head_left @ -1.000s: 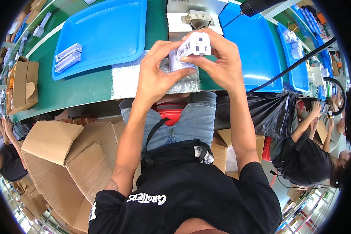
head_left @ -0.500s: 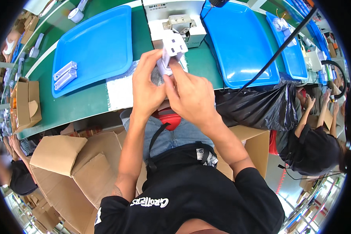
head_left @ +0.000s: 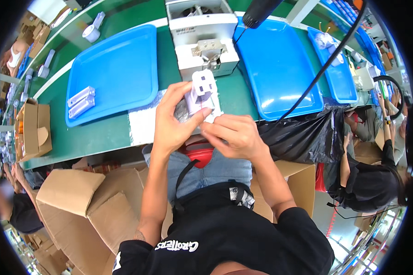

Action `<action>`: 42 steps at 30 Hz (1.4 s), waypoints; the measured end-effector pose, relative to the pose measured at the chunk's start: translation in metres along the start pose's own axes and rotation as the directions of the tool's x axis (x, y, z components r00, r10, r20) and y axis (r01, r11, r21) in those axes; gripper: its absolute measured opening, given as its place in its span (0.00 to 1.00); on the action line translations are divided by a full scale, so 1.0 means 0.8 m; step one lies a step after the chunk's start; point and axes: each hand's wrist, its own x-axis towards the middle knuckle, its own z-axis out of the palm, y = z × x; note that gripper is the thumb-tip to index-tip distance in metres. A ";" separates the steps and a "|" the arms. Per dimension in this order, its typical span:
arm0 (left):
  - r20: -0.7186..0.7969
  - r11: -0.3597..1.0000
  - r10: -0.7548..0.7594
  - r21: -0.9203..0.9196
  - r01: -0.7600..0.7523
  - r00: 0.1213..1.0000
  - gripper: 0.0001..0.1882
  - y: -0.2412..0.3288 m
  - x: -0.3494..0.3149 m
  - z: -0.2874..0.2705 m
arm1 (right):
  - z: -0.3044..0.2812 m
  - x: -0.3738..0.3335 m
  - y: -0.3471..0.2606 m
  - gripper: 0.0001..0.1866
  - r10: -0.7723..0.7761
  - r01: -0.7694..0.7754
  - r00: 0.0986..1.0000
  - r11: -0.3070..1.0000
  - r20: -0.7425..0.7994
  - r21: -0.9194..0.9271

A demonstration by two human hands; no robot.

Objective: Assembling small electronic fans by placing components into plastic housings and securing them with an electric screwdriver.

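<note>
My left hand (head_left: pixel 172 121) is closed around a white plastic housing (head_left: pixel 203 87), its thumb pressed on the near end. Square openings show in the housing's far end, which points toward the machine. At the near end, the fingertips of my right hand (head_left: pixel 236 135) pinch a white edge; whether that is a separate small piece I cannot tell. A clear plastic bag or wrap (head_left: pixel 144 120) lies on the bench beneath. Just beyond the housing stands a metal machine (head_left: pixel 204 50) with a silver fixture on its front.
A blue tray (head_left: pixel 119 68) on the left holds two whitish elongated parts (head_left: pixel 81 101). Another blue tray (head_left: pixel 280 64) lies to the right. A dark electric screwdriver (head_left: pixel 257 13) hangs above. Open cardboard boxes (head_left: pixel 73 188) and a black plastic sheet (head_left: pixel 298 130) border the bench.
My right hand has moved down and right, from the housing's middle to its near end. The housing sits lower in view and more of its inside shows. The hanging screwdriver appears further in.
</note>
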 end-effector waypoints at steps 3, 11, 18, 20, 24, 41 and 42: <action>0.028 1.000 -0.014 -0.003 0.015 0.999 0.33 0.003 0.002 0.002 | -0.043 0.034 0.026 0.12 -0.109 0.135 0.912 0.990 -0.396 0.037; 0.026 0.999 -0.013 -0.036 0.014 1.000 0.35 -0.002 0.001 -0.002 | -0.118 0.203 0.091 0.15 0.202 -0.036 0.942 0.855 -0.267 0.518; 0.028 0.997 -0.043 -0.069 0.045 0.999 0.34 -0.011 0.001 -0.005 | -0.087 0.169 0.033 0.26 0.370 0.040 0.883 0.554 -0.288 0.832; -0.005 0.998 -0.031 -0.053 0.031 0.999 0.34 -0.013 0.004 -0.005 | -0.082 0.184 0.014 0.24 0.326 0.064 0.890 0.601 -0.318 0.796; -0.023 1.000 -0.018 -0.023 0.018 1.000 0.34 -0.013 0.005 -0.003 | -0.083 0.229 -0.012 0.14 0.208 0.224 0.880 0.611 -0.426 0.760; -0.044 1.000 0.010 0.005 -0.010 0.999 0.36 -0.016 0.005 -0.003 | -0.055 0.259 0.013 0.15 0.039 0.288 0.909 0.664 -0.416 0.690; -0.046 1.000 0.013 0.004 -0.013 0.999 0.36 -0.015 0.005 -0.002 | -0.057 0.254 0.010 0.15 0.078 0.260 0.906 0.673 -0.416 0.692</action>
